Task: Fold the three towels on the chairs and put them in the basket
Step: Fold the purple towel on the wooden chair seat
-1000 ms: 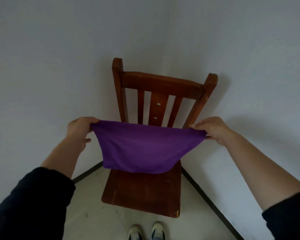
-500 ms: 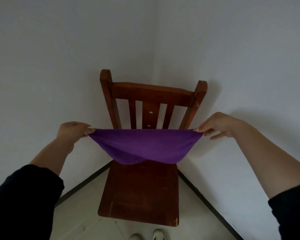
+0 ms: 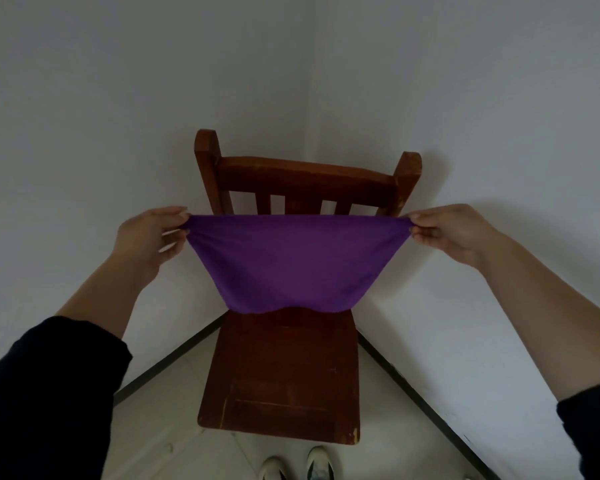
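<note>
- A purple towel (image 3: 293, 261) hangs in the air in front of the wooden chair (image 3: 284, 372), stretched between the person's two hands at about the height of the chair's back slats.
- The left hand (image 3: 146, 237) pinches the towel's left top corner between thumb and fingers, the cloth bunched into a tight point there; the other fingers curl loosely below.
- The right hand (image 3: 445, 233) pinches the right top corner the same way, knuckles up, fingers closed on the cloth.
- The top edge runs taut and nearly level from hand to hand, crossing in front of the slats and hiding their lower part.
- The side edges slope inward and down, so the towel narrows toward the bottom. The bottom edge sags in two soft lobes and ends just above the back of the seat; whether it brushes the wood I cannot tell.
- The front of the seat is bare, with a chipped pale spot at its front right corner.
- The chair stands pushed into a corner where two pale walls (image 3: 84, 116) meet, its back posts close to both; dark baseboards run out on either side toward the viewer.
- Open floor (image 3: 174, 441) shows left of the seat and in front of it, a narrower strip on the right.
- The toes of two pale shoes (image 3: 295, 467) sit just before the seat's front edge.
- Dark sleeves (image 3: 49, 393) cover both upper forearms, pushed back from the wrists.
</note>
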`<state>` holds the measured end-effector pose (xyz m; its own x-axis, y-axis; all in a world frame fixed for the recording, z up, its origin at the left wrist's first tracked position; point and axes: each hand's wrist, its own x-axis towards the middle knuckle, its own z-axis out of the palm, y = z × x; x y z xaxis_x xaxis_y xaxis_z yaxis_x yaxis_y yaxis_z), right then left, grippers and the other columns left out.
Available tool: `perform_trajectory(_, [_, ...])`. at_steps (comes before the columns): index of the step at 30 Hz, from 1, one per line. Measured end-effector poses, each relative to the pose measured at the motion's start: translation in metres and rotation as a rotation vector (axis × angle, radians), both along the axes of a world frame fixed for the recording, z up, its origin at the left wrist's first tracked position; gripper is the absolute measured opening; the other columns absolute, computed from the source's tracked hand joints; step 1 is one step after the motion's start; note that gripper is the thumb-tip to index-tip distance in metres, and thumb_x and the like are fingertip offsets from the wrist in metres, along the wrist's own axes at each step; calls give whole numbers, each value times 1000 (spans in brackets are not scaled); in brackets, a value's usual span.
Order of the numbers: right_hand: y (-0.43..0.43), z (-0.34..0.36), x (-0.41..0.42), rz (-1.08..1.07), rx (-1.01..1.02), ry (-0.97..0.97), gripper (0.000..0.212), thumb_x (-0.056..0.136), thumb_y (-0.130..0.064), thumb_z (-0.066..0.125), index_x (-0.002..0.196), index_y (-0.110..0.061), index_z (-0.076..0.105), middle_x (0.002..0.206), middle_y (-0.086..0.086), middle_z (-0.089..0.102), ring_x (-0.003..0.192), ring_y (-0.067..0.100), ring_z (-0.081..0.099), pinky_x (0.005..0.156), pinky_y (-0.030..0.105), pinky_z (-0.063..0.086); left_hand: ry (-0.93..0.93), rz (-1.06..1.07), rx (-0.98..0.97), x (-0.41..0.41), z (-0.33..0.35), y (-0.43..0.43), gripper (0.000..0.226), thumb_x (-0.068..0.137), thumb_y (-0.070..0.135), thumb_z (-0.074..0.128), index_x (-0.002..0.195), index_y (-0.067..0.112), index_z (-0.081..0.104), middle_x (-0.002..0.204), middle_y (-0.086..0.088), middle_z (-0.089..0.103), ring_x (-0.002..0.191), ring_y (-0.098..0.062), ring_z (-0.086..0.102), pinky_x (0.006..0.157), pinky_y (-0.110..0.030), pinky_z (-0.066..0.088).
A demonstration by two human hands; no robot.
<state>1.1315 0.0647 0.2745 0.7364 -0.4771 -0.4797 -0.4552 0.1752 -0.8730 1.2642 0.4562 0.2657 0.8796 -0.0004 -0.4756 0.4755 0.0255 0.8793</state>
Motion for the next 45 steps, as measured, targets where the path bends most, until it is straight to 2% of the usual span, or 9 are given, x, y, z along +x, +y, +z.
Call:
perform_trajectory(9, [14,-47,-40,183,-29,230,11,85,2,64,93,0,71,84,12,68,71,14,60,56,16,55,161,-262,257,-46,-53,32,20,90,2,51,101,7,67,94,-13,62,74,-22,59,68,-29,53])
perform_trajectory(17, [52,-188,-108,227,-49,485,17,84,6,65,101,6,70,96,24,69,77,22,63,65,22,59,517,-260,377,-117,-179,50,18,87,-4,54,99,-3,67,110,-24,66,74,-33,68,51,-31,60])
perform_trajectory(27, [84,-287,-182,265,-67,729,13,83,10,64,88,-1,71,78,15,67,67,19,64,51,17,56,745,-494,615,-193,-270,61,24,84,1,61,107,0,66,109,-18,66,70,-31,71,49,-33,60])
perform_trajectory(30, [90,-309,-196,357,-98,816,15,83,11,63,88,-1,71,76,14,67,67,20,65,59,22,59,807,-585,656,-210,-293,65,27,82,4,67,108,-1,64,109,-17,65,71,-28,73,55,-34,61])
perform_trajectory(32, [95,-328,-204,441,-145,873,16,84,10,63,79,-5,68,77,14,68,66,20,66,65,26,58,826,-621,691,-222,-314,66,26,83,5,67,107,-3,64,105,-18,67,73,-27,72,59,-34,61])
perform_trajectory(36, [104,-364,-218,590,-231,933,20,86,5,62,76,-11,68,79,9,68,65,16,66,56,20,52,817,-634,759,-241,-352,65,22,84,7,66,102,-6,64,95,-19,69,71,-25,68,52,-31,55])
perform_trajectory(39, [106,-384,-221,668,-303,927,20,86,3,60,97,-8,72,100,10,69,80,19,65,65,22,49,783,-650,805,-247,-375,65,18,82,9,66,95,-4,69,90,-19,72,77,-30,69,50,-27,50])
perform_trajectory(41, [107,-389,-219,719,-340,905,27,88,-1,58,111,-7,70,113,11,68,96,24,64,75,24,47,722,-717,833,-247,-384,65,17,81,13,66,91,1,73,80,-14,69,75,-31,64,56,-25,45])
perform_trajectory(45, [108,-390,-202,802,-447,871,20,88,-7,55,99,-3,72,104,14,71,95,27,66,83,34,53,612,-752,880,-234,-389,57,17,83,18,64,96,11,72,93,-11,69,92,-30,63,76,-26,45])
